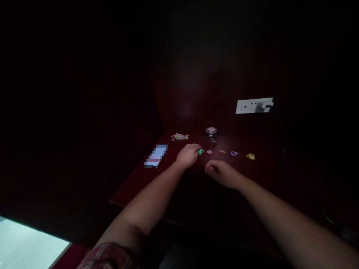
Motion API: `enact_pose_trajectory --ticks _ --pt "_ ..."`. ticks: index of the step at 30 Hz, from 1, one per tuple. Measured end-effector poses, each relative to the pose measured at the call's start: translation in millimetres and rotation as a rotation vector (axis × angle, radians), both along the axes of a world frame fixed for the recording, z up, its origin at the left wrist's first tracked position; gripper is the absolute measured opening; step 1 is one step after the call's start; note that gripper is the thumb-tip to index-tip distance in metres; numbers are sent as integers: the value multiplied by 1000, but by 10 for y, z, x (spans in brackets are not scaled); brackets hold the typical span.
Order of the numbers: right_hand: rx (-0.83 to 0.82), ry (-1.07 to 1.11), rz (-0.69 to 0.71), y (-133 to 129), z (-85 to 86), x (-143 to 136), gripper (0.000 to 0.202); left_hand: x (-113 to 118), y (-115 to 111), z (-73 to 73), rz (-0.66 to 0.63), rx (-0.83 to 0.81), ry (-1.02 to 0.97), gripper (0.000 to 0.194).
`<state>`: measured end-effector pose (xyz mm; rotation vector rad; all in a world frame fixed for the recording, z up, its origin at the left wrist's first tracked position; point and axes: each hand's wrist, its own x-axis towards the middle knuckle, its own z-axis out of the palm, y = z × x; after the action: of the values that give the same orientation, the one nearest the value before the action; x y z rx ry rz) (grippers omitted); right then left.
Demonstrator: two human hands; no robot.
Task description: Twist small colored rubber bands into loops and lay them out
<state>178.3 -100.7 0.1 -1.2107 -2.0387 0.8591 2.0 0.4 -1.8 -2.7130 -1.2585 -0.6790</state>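
Observation:
My left hand (pixel 187 155) lies on the dark table with its fingers stretched forward, the tips at a small heap of green elastic bands (pixel 201 152). Whether the fingertips press on them is hard to see. Closer to me, my right hand (pixel 223 173) is closed, its fingers curled in; anything inside is hidden. Running rightward from the green heap in a row are a pink band (pixel 209 152), an orange band (pixel 222 152), purple bands (pixel 234 153) and yellow bands (pixel 250 156). A loose pile of mixed-colour bands (pixel 180 137) is beyond my left hand.
Behind the row stands a clear lidded jar (pixel 211 135). A phone (pixel 156 156) with a lit, blurred screen lies left of my left hand. On the back panel is a white socket plate (pixel 254 105) with a plug in it. The table's front-left corner (pixel 112 201) shows in dim light.

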Motion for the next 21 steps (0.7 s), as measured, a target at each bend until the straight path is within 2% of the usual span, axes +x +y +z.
enact_pose_trajectory --ticks 6,14,17,21 --pt "-9 -2 3 10 11 2 13 40 35 -47 -42 -115 83 41" --pt "-19 -25 -2 -23 7 11 13 11 17 -46 -30 -51 53 33" --pt "7 -42 -19 -17 -14 19 15 -36 3 -21 20 -21 -31 32" --pt "-4 -47 -1 -3 -17 30 17 -259 119 87 190 -32 -80 31"
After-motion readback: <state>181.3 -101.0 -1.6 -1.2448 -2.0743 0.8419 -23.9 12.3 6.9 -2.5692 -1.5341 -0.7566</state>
